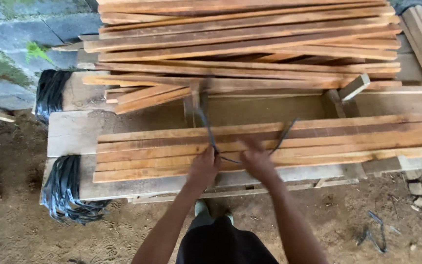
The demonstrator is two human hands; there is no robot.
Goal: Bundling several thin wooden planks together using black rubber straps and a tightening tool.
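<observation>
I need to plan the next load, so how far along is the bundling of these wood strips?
Done: a flat row of long reddish wooden slats lies gathered on the plank bench. In hand: the left hand and right hand each hold an end of a dark strap over that row; no knot shows. Left: the large loose slat pile behind, with black strap bundles hanging unused.

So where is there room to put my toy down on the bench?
Bare bench shows left of the near slats, and in the strip between them and the big pile. It is crowded where both hands work the strap.
</observation>
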